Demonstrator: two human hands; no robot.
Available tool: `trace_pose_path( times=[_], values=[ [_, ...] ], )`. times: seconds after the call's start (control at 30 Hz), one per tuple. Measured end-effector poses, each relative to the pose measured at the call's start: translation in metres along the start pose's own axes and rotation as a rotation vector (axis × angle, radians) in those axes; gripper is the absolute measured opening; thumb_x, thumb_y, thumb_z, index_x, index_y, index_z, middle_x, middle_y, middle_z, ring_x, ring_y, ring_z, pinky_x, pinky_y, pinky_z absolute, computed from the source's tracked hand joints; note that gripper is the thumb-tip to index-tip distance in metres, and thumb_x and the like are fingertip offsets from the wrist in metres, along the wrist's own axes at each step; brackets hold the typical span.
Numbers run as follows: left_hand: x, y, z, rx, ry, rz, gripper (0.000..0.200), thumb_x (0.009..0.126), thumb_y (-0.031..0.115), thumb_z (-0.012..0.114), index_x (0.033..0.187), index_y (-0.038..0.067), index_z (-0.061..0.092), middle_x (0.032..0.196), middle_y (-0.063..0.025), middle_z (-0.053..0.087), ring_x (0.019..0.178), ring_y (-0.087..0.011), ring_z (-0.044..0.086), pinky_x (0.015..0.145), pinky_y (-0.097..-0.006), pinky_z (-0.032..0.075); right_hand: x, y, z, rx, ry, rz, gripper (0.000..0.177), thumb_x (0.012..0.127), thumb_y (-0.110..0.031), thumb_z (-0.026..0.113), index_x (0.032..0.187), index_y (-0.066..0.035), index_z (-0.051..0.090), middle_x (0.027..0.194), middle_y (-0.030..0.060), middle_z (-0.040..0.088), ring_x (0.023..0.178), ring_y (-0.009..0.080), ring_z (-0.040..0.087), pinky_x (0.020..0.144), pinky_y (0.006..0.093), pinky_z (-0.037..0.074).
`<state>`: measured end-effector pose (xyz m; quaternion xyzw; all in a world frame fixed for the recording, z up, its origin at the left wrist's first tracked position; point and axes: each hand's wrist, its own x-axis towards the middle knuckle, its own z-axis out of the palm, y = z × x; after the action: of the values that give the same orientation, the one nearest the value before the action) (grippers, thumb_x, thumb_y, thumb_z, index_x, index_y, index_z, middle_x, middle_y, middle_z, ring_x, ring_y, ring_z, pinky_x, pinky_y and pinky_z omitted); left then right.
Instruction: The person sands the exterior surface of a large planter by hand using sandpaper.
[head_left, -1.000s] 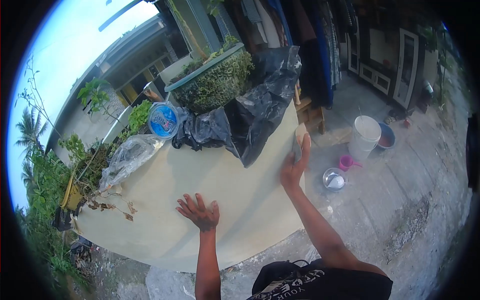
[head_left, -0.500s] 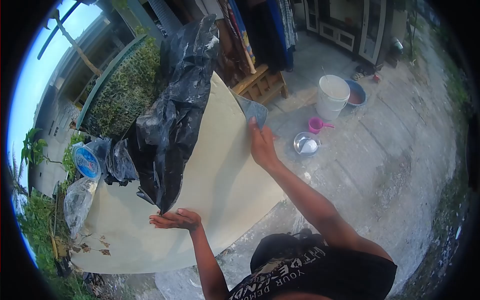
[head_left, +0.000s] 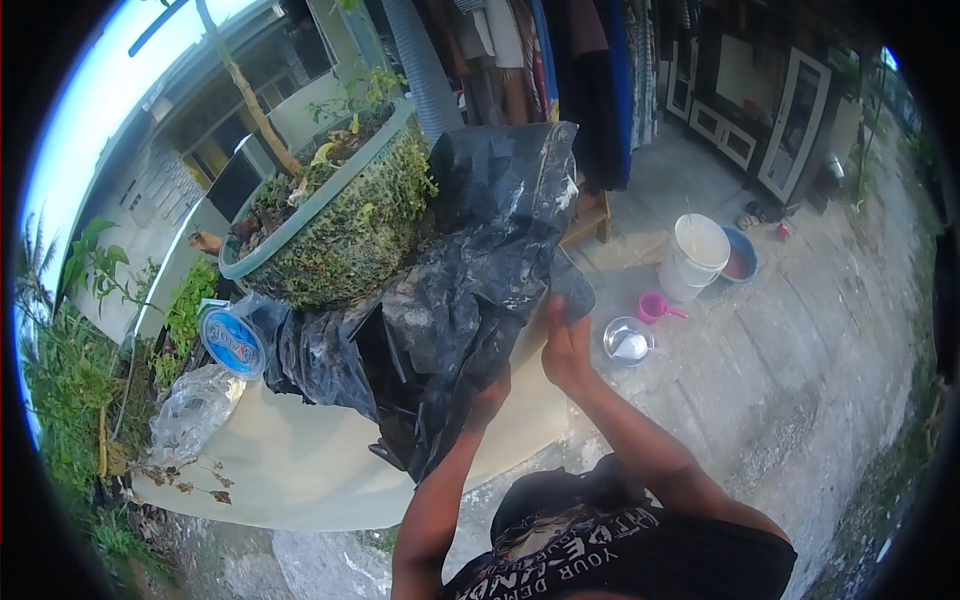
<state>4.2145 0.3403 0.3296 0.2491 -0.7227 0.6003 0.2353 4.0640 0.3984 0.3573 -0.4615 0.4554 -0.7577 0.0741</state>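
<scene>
A large cream sheet (head_left: 330,460) with a grey underside at its turned-up corner (head_left: 574,284) lies in front of me. Crumpled black plastic (head_left: 470,290) covers much of its upper part. At that grey corner, my right hand (head_left: 568,350) is closed on the sheet's edge, thumb upward. My left hand (head_left: 489,400) is against the black plastic's lower right side, over the cream sheet. The plastic hides most of its fingers, so their grip does not show.
A mossy planter (head_left: 340,230) stands beyond the plastic. A blue-labelled clear plastic cup (head_left: 232,341) and clear plastic bag (head_left: 195,410) lie left. On the concrete at right are a white bucket (head_left: 690,270), blue basin (head_left: 741,258), pink dipper (head_left: 653,307) and metal bowl (head_left: 617,338).
My left hand has moved up and right, partly behind the black plastic. The plastic has spread rightward over the cream sheet. My right hand stays at the grey corner; the view has shifted.
</scene>
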Motion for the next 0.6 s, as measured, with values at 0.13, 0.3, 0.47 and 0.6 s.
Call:
trace_pose_path(
  times=[0.13,0.3,0.47,0.6],
  values=[
    [0.032,0.017,-0.004,-0.630,0.235,-0.427,0.039,0.098,0.019,0.051,0.135,0.010,0.059,0.142,-0.0195,0.050,0.134,-0.0433,0.043,0.112,-0.0588,0.026,0.003,0.015,-0.017,-0.034,-0.187,-0.020,0.045,0.107,-0.027,0.036,0.140,0.004,0.044,0.136,0.0176,0.049,0.127,0.0275,0.044,0.107,0.0368,0.034],
    [0.077,0.026,-0.014,-0.400,0.230,-0.561,0.043,0.102,0.021,0.040,0.138,0.001,0.050,0.151,-0.0255,0.039,0.145,-0.0489,0.026,0.118,-0.0641,0.012,-0.017,0.076,-0.057,0.140,-0.428,-0.115,0.050,0.101,-0.010,0.041,0.149,0.004,0.037,0.157,0.0227,0.033,0.148,0.0364,0.030,0.120,0.0415,0.023],
    [0.119,0.027,-0.033,-0.295,0.138,-0.659,0.046,0.103,0.022,0.038,0.142,-0.003,0.042,0.150,-0.0286,0.038,0.143,-0.0497,0.029,0.117,-0.0635,0.020,0.046,0.046,-0.051,0.206,-0.572,0.012,0.059,0.092,-0.004,0.048,0.150,-0.002,0.038,0.161,0.0193,0.026,0.149,0.0402,0.024,0.120,0.0463,0.023],
    [0.144,0.010,-0.050,-0.304,0.070,-0.702,0.047,0.102,0.022,0.039,0.139,-0.007,0.044,0.145,-0.0292,0.041,0.137,-0.0504,0.036,0.114,-0.0633,0.027,0.096,0.015,-0.044,0.207,-0.639,-0.255,0.060,0.092,-0.004,0.047,0.151,-0.010,0.040,0.161,0.0198,0.025,0.149,0.0423,0.023,0.120,0.0495,0.022]
  ],
)
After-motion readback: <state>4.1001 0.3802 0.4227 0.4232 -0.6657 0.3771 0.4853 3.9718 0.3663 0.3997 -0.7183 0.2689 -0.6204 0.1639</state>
